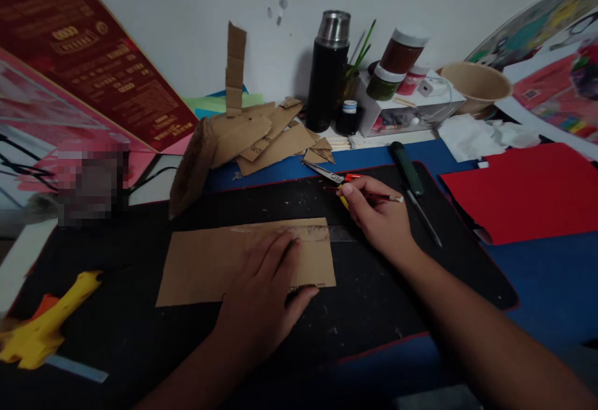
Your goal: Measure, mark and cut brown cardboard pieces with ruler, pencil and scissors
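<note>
A rectangular cardboard sheet (200,263) lies flat on the black mat (374,285). A clear ruler (336,232) rests along its top edge. My left hand (266,298) lies flat on the cardboard's right part, fingers spread and pressing on the ruler. My right hand (374,210) is just right of the sheet's upper corner, fingers pinched round a thin red pencil (385,197). Red-handled scissors (334,176) lie just behind that hand.
Cardboard scraps (261,136) pile at the back centre. A black flask (329,73), paint jars (397,55), a white box and a bowl (474,83) stand by the wall. A yellow glue gun (51,319) lies at left, a screwdriver (411,179) and red paper (527,192) at right.
</note>
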Demonstrator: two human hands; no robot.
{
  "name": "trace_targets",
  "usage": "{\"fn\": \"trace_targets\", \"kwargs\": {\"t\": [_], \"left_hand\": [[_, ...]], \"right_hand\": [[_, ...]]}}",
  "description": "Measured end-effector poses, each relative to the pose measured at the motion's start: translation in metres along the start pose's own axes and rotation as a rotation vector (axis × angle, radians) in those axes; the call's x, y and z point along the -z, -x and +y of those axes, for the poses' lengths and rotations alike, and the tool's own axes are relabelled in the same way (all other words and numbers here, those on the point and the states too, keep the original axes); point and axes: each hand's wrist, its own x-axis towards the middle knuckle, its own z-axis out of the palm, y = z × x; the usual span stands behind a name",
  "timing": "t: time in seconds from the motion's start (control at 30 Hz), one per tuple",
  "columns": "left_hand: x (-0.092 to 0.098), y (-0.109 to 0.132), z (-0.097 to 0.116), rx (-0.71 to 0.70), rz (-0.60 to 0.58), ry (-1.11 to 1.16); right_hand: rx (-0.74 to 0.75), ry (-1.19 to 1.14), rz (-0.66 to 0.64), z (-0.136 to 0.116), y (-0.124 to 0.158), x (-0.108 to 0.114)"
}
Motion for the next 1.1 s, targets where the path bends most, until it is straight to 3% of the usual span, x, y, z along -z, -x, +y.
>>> {"fn": "trace_targets", "kwargs": {"t": [0.37, 0.73, 0.9, 1.1], "left_hand": [[0.001, -0.004, 0.003, -0.066, -0.029, 0.011], [-0.001, -0.005, 0.004, -0.109, 0.012, -0.013], [-0.002, -0.005, 0.005, -0.1, 0.026, -0.005], [-0.003, -0.004, 0.006, -0.088, 0.026, -0.001]], "right_hand": [[-0.007, 0.001, 0.062, 0.0, 0.0, -0.002], [-0.067, -0.09, 0.058, 0.008, -0.023, -0.007], [0.109, 0.099, 0.121, 0.007, -0.029, -0.011], [0.349, 0.383, -0.055, 0.011, -0.036, -0.018]]}}
